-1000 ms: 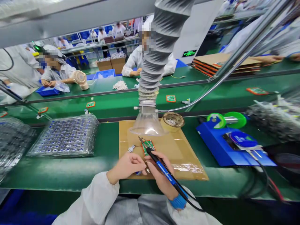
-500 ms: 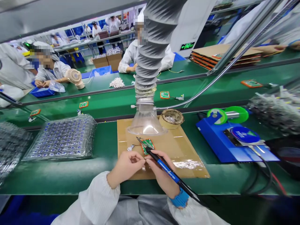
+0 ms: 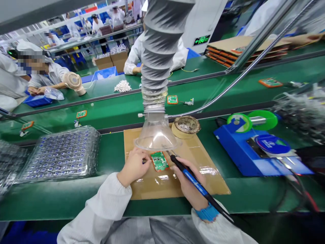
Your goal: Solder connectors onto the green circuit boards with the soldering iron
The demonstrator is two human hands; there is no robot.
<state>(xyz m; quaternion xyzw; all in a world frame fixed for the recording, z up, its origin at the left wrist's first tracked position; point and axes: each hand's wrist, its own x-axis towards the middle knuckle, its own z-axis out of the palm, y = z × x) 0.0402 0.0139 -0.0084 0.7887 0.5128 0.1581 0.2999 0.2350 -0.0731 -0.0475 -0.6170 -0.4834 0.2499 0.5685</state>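
A green circuit board with an orange rim lies on the brown cardboard mat, between my hands. My left hand is just left of the board, its fingers curled together around a small dark thing that is mostly hidden. In my right hand is a blue and black soldering iron, gripped like a pen. Its tip end points up and left, close to the board's upper right side, and a second thin prong shows beside it. The white connector seen earlier is hidden at my left hand.
A clear fume hood hangs low over the mat. Behind it stands a round pot with metal bits. Stacked clear trays lie left; a blue soldering station with a green reel stands right. More boards sit on the green conveyor.
My hands have moved apart: the left went up and left to the connector's place, the right went right with the soldering iron. The iron no longer covers the board.
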